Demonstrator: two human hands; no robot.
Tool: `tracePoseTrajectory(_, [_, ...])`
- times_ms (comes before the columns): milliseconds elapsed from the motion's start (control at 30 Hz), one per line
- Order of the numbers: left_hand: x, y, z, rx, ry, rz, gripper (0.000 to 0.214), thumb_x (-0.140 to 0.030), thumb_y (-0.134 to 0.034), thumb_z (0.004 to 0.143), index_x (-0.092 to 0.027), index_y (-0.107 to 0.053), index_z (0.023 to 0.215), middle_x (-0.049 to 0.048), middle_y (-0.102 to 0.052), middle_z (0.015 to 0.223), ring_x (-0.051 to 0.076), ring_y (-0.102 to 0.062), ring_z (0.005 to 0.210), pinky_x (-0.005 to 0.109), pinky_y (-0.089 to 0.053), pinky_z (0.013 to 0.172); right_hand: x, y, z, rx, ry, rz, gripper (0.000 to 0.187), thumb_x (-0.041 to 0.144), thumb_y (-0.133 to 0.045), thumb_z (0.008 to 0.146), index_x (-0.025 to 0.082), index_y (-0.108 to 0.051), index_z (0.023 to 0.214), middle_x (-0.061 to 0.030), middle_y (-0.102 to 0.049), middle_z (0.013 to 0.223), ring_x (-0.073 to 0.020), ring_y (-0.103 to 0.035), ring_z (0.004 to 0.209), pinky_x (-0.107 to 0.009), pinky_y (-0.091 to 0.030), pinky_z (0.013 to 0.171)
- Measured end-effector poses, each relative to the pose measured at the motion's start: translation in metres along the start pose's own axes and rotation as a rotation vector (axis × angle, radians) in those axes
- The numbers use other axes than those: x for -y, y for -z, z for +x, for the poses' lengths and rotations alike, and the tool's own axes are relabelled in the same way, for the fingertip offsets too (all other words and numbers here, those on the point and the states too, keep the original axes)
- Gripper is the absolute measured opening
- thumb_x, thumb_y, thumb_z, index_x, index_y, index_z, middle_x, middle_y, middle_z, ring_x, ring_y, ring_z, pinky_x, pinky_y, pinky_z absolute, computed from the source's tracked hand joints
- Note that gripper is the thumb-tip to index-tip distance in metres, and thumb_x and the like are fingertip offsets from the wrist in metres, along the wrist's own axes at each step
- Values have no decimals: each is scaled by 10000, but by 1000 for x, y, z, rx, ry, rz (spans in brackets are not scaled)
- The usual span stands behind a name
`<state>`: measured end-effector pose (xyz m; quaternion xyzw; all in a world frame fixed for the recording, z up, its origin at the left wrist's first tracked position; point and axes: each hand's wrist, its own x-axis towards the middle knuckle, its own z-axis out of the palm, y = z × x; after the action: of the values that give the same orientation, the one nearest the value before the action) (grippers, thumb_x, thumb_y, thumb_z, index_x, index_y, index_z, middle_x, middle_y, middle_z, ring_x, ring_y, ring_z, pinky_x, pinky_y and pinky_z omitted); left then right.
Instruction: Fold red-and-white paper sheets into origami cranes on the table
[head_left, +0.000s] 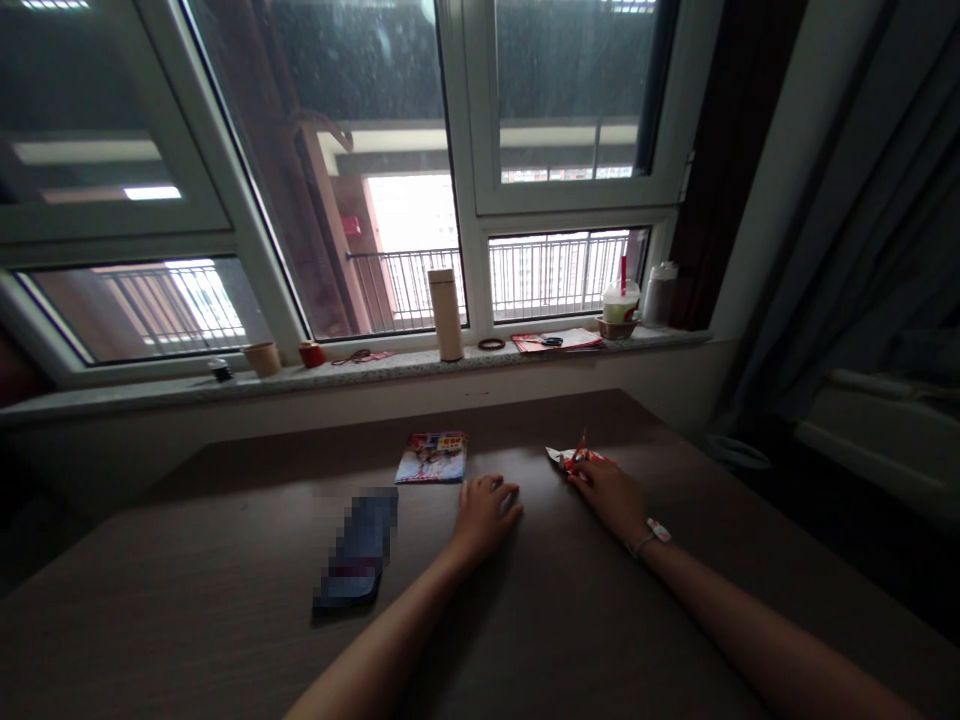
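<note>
Right now, through the head camera, your right hand [611,495] is lying low on the tabletop [225,620], its fingertips [577,477] touching the near edge of the folded paper [574,458]; whether they are pinching it is not showing. That paper is sitting just ahead of the hand, toward the window, its long axis running left to right. Your left hand [484,515] is resting loosely curled and empty, off to the paper's left, so the right is nearer. A colourful booklet [431,457] is lying just beyond the left hand.
</note>
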<state>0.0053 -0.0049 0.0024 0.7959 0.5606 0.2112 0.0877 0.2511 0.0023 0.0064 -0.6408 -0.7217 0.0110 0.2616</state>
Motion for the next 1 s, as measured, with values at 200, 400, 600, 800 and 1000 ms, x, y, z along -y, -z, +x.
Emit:
tracePoseTrajectory(200, [-5,0,-5,19,-65,23,328,-371,-580,893,-308,-649,1207,74,-571,1344,277,-465,1280,514,-281,1134,5,4,-2,-8,-12,-62,221,292,-550,907,244,-713,1047,-72,-709,1094,-248,-623,1039,-316,-473,818])
tracePoseTrajectory(400, [-9,3,-8,60,-143,34,338,-348,-542,915,-290,-637,1235,85,-571,1368,286,-483,1278,501,-312,1130,9,5,-2,-19,-30,-41,237,253,-531,894,236,-725,1027,-75,-700,1127,-245,-627,1031,-319,-477,827])
tracePoseTrajectory(600, [-15,1,-12,131,-132,50,415,-368,-532,912,-314,-572,1321,64,-494,1473,330,-361,1396,597,-226,1158,5,4,-1,-48,-30,-62,235,270,-542,901,242,-730,1040,-73,-697,1122,-241,-622,1025,-317,-477,844])
tracePoseTrajectory(800, [-19,1,-15,160,-103,53,428,-359,-509,921,-309,-558,1343,72,-467,1500,349,-326,1423,630,-201,1159,-2,2,3,-47,-51,-113,227,345,-554,923,266,-753,998,-75,-703,1058,-240,-621,987,-304,-472,783])
tracePoseTrajectory(1000, [-17,-3,-14,157,-121,72,442,-371,-485,929,-296,-543,1361,73,-456,1509,356,-324,1423,634,-201,1159,-8,2,8,-56,-90,-125,247,349,-533,935,263,-756,996,-81,-690,1075,-231,-627,959,-298,-463,777])
